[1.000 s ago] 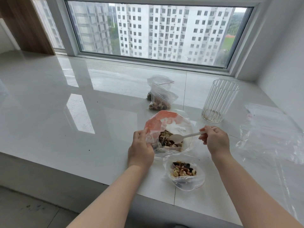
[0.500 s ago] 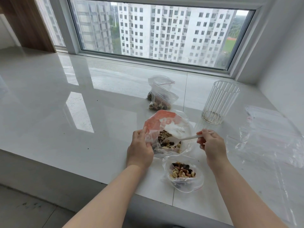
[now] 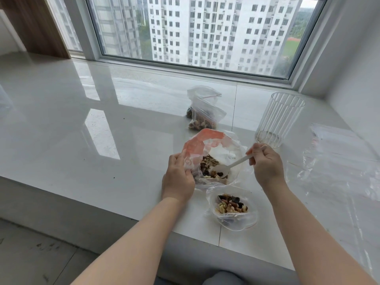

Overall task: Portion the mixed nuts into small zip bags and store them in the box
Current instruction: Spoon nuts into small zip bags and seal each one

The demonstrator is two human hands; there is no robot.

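Head view only. Glossy white stone window ledge (image 3: 102,140), big window with white high-rise blocks behind.

Centre frame: large clear plastic bag with a red-orange top edge (image 3: 202,140), mouth held open, mixed nuts (image 3: 209,167) piled in its bottom. Left hand (image 3: 177,177) at the bag's 9 o'clock side, fingers closed on the bag wall, pinching the plastic and keeping the mouth up. Right hand (image 3: 266,165) at the bag's 3 o'clock, fingers clamped together on the handle end of a white plastic spoon (image 3: 228,166); the spoon slants down to 8 o'clock, bowl inside the big bag, touching the nut pile.

At 6 o'clock from the big bag, just beside it near the ledge's front edge: small clear zip bag (image 3: 234,210), open on top, part filled with light and dark nuts, resting on the ledge, neither hand on it.

At 12 o'clock from the big bag, apart from it: two more small clear zip bags with nuts (image 3: 203,118), one leaning on the other; whether sealed, cannot tell.

At 2 o'clock: clear ribbed plastic cylinder container (image 3: 275,120), upright, open top, a little brown residue in the base; just beyond the right hand, not touching.

At 3 o'clock, far right: loose clear plastic sheets or bags (image 3: 339,157) lying flat and crumpled on the ledge.

Both bare forearms enter from 6 o'clock.
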